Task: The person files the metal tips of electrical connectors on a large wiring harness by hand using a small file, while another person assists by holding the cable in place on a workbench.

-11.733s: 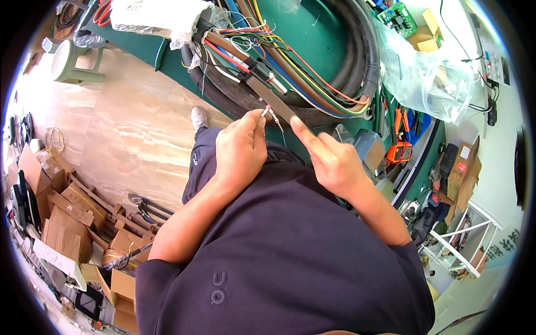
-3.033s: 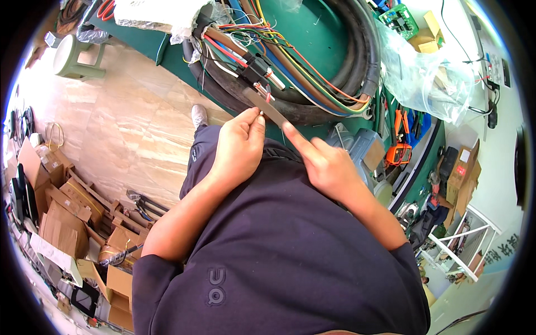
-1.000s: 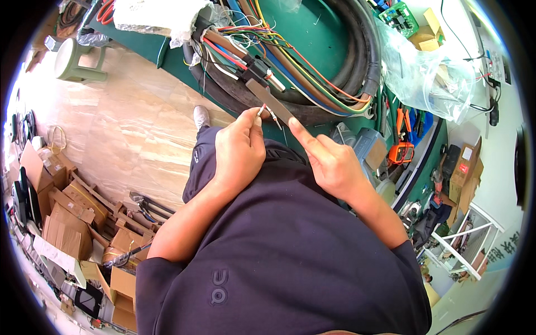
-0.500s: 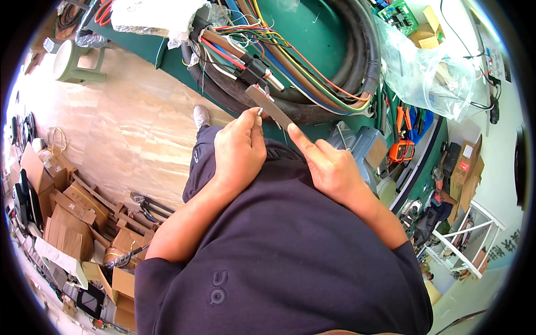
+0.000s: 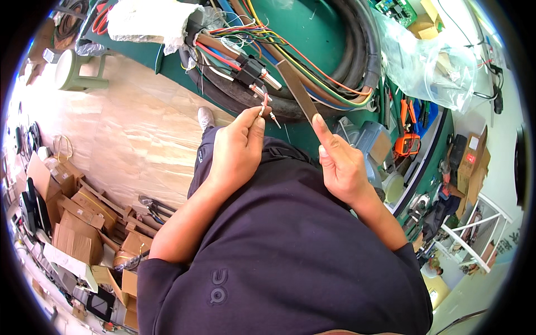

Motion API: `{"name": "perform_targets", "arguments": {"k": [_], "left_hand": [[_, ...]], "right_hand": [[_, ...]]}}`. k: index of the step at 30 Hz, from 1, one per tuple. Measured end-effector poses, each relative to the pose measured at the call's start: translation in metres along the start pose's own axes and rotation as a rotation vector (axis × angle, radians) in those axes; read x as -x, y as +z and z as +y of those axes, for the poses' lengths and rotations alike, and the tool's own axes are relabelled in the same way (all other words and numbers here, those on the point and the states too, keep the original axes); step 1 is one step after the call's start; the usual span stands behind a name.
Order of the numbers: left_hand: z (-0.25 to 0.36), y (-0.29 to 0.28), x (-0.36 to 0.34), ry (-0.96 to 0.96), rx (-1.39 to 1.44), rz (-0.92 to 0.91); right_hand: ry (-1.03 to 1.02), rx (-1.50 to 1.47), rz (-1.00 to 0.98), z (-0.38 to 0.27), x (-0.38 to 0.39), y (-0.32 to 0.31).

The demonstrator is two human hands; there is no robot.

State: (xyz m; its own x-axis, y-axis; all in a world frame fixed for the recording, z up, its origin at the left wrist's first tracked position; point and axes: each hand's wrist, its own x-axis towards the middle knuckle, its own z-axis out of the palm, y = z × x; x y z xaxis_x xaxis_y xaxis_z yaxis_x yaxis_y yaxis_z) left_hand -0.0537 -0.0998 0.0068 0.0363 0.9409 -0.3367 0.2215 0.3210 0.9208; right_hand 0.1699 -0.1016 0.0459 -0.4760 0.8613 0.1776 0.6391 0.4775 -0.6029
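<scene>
My left hand (image 5: pixel 239 149) is closed in a pinch on a thin wire end (image 5: pixel 265 105) with small metal tips standing up from the fingertips. In my right hand (image 5: pixel 345 174) is a flat grey-brown file (image 5: pixel 298 91), its index finger stretched along it; the grip end is hidden in the palm. The file slants up and left, apart from the wire end. Just beyond my left fingertips lies a black connector block (image 5: pixel 249 72) with silver pins, joined to a bundle of coloured wires (image 5: pixel 279 47).
A thick black cable (image 5: pixel 362 53) coils on the green table (image 5: pixel 304 25). To the right are a clear plastic bag (image 5: pixel 410 75), orange-handled pliers (image 5: pixel 407 114), an orange meter (image 5: pixel 407 144) and a green circuit board (image 5: pixel 397 12). Cardboard boxes (image 5: pixel 75 234) and a stool (image 5: pixel 71 70) stand on the left.
My right hand has drawn the file away from my left fingertips, to the right and more upright. The wire end in my left hand now shows more clearly.
</scene>
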Motion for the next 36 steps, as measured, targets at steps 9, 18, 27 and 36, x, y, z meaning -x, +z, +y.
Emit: {"name": "perform_targets", "arguments": {"k": [9,18,27,36], "left_hand": [[-0.017,-0.019,-0.001,-0.053,0.162,0.017],[-0.028,-0.04,-0.002,-0.155,0.04,0.11],[-0.03,-0.029,-0.008,0.494,-0.564,0.168],[0.011,-0.021,-0.066,0.844,-0.604,-0.041]], "right_hand": [[0.253,-0.242,0.065,-0.003,0.023,0.002],[0.434,-0.323,0.098,-0.011,0.027,0.006],[0.526,-0.357,0.109,-0.009,0.03,0.02],[0.555,-0.439,0.253,-0.013,0.025,0.025]]}}
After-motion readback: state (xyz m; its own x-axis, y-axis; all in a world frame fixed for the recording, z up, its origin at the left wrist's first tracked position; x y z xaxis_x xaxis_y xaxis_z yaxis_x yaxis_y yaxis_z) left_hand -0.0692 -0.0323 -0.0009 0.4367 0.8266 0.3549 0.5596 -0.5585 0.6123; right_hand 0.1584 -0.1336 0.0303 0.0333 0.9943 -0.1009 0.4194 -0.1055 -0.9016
